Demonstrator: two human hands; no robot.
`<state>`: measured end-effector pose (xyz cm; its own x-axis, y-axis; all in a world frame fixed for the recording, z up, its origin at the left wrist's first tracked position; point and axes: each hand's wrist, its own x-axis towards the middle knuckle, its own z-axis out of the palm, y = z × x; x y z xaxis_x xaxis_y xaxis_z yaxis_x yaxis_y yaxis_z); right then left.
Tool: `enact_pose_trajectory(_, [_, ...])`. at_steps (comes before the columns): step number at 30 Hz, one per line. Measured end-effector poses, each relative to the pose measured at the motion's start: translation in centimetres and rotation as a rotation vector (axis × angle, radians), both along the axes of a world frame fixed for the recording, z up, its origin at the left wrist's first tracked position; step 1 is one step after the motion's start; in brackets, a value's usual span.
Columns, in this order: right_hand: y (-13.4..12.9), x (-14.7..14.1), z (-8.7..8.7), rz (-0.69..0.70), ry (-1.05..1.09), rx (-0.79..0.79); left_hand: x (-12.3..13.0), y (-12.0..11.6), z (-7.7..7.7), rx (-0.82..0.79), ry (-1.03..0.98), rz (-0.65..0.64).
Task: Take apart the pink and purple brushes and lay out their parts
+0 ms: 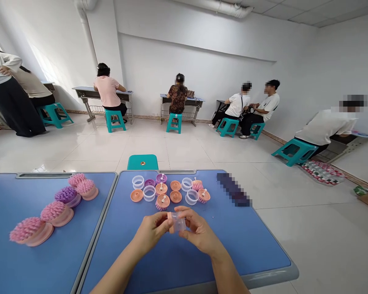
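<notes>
Over the blue desk, my left hand (pixel 153 232) is closed on an orange round cap (pixel 171 223), gripping it between thumb and fingers. My right hand (pixel 200 233) pinches a clear plastic ring (pixel 180 223) pressed against the cap; whether the two are locked together I cannot tell. Just beyond my hands lie loose brush parts: clear rings (pixel 191 197), orange caps (pixel 136 195), a purple cap (pixel 149 184), and upturned brush heads (pixel 163 201) with white stems. Pink bristles show under several of these heads.
On the adjoining left desk (pixel 64 257) stand several assembled brushes (pixel 53 212) with pink or purple bristles. A blurred dark object (pixel 234 189) lies at the right desk's far corner. A teal stool (pixel 142 162) stands beyond. Several people sit at desks along the walls.
</notes>
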<state>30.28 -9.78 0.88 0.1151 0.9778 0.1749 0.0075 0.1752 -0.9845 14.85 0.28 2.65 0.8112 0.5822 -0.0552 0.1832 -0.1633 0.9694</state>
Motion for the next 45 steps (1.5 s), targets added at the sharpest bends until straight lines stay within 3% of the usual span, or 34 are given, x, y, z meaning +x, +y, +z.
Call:
enact_pose_trajectory(4, [0.0,-0.1,-0.2,-0.015,-0.032,0.046,0.1,0.2,-0.1,-0.185,0.014,0.013])
enact_pose_trajectory(9, [0.2,0.2,-0.6,-0.037,0.133,-0.114,0.0,0.5,-0.9,-0.286,-0.132,0.003])
enact_pose_trajectory(16, [0.6,0.0,-0.7,-0.067,0.131,-0.209,0.0,0.5,-1.0,-0.377,-0.132,0.042])
enact_pose_trajectory(28, [0.0,0.1,0.0,-0.020,-0.065,0.032,-0.4,0.9,-0.2,-0.238,-0.008,-0.003])
enact_pose_trajectory(32, [0.0,0.2,-0.4,-0.056,-0.175,0.079,-0.3,0.6,0.4,-0.357,0.049,0.014])
enact_pose_trajectory(38, [0.1,0.4,-0.7,-0.108,-0.011,0.077,-0.5,0.6,1.3,-0.456,0.030,0.030])
enact_pose_trajectory(45, [0.2,0.0,-0.2,-0.129,0.084,0.037,-0.6,0.7,1.0,-0.455,-0.010,0.044])
